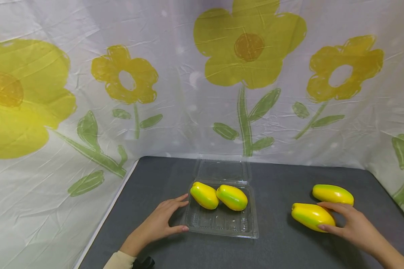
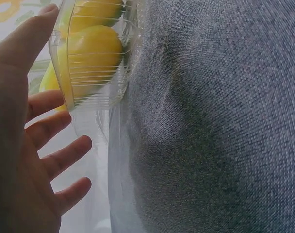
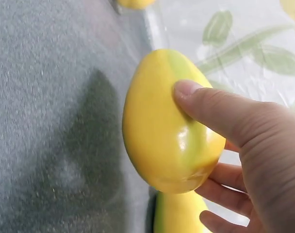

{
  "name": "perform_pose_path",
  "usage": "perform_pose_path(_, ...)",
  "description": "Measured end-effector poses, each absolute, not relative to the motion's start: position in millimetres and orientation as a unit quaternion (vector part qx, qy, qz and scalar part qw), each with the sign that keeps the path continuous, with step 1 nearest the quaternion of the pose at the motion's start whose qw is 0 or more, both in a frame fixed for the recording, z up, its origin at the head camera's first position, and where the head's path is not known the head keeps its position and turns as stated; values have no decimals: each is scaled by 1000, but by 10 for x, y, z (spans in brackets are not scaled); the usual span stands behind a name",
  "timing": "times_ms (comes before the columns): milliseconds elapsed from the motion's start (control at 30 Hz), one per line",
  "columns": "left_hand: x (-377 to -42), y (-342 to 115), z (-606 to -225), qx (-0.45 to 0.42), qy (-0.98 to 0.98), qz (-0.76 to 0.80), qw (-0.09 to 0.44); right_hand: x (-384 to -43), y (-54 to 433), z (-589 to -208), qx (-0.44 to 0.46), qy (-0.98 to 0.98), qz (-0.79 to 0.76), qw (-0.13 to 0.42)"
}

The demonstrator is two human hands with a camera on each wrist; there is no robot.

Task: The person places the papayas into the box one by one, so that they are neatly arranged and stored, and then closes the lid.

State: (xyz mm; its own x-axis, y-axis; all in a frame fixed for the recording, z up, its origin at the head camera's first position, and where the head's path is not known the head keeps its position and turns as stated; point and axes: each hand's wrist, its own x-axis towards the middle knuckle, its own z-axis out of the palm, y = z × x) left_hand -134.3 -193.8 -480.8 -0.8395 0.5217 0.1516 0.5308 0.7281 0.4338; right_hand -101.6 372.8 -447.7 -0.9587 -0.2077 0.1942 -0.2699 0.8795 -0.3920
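Note:
My right hand (image 1: 355,226) grips a yellow papaya (image 1: 311,216) with green streaks, thumb on the near side and fingers on the far side. In the right wrist view the thumb presses on the smooth skin of this papaya (image 3: 162,126). Just behind it lies another papaya (image 1: 333,194) on the table. My left hand (image 1: 161,220) is at the left edge of a clear plastic clamshell box (image 1: 222,229), fingers spread and fingertips right at the rim. Inside the box, toward its back, two papayas (image 1: 204,195) lie side by side.
The box's hinged lid (image 1: 223,170) lies folded back toward the rear of the dark grey table (image 1: 276,246). A white cloth (image 1: 175,112) printed with yellow flowers hangs behind the table and along its sides. A small black object (image 1: 148,262) shows by the left cuff.

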Motion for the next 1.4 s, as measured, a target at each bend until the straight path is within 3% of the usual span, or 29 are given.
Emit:
perform_pose_path(400, -1354, -1938, -4800, -287, -929, -232, 18, -1073, 3516, -4404, 163, -956, 216, 109)
perform_pose_path(733, -1353, -1930, -4789, -286, -930, -228, 17, -1100, 3321, -4346, 163, -957, 220, 93)
perform_pose_path(1000, -1344, -1934, -4782, -287, -930, -229, 14, -1130, 3118, -4353, 199, -947, 219, 125)
perform_pose_path(1400, -1336, -1934, -4791, -286, -930, -229, 14, -1163, 2897, -4328, 192, -945, 245, 104)
